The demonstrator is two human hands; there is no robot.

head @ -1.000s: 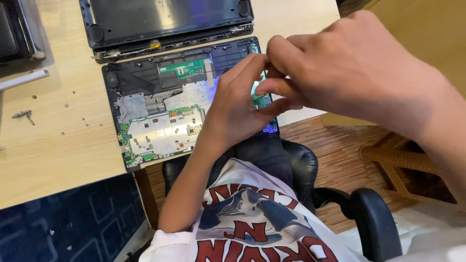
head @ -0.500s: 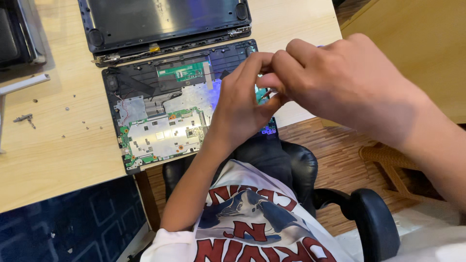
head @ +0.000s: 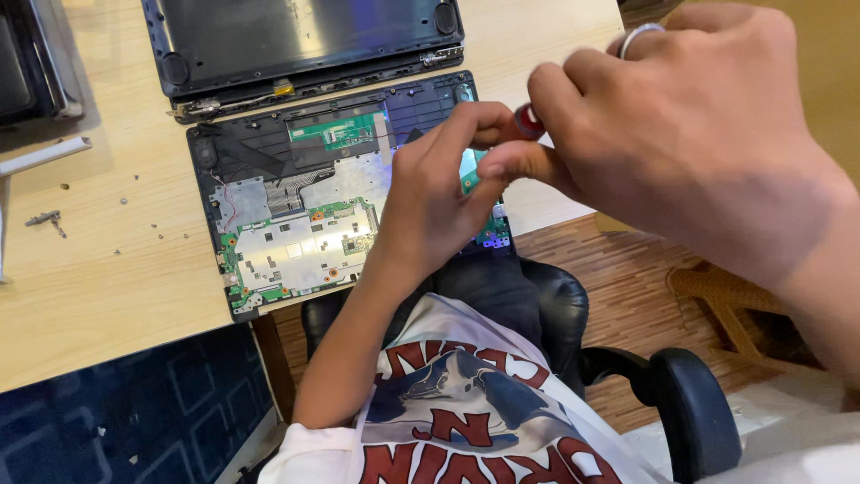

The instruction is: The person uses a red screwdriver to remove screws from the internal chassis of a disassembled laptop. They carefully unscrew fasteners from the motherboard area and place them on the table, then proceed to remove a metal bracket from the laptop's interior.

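- The opened laptop base (head: 305, 215) is lying flat on the wooden bench (head: 98, 296), toward its right near edge, with its bottom cover already off: the silver shielding, green circuit boards and black frame are showing bare.
- Judging from that, the opening-up is done and the work inside is under way; the boards are sitting in the base, not yet lifted out.
- The detached dark cover (head: 305, 36) is lying just beyond the base, on the far side.
- The left hand (head: 439, 193) is hovering over the right part of the base, its fingers curling in toward the right hand.
- The right hand (head: 699, 152) is sitting close to the camera, its grip pinching shut on a small red-tipped tool (head: 528, 119), probably a screwdriver handle, though most of it is hidden.
- The left grip is closing on the same spot; whether it is holding the tool's shaft I cannot tell.
- Loose screws (head: 134, 202) and a small metal part (head: 45, 218) are lying scattered on the bench to the left.
- A black chair (head: 681, 412) is standing near, to the right.
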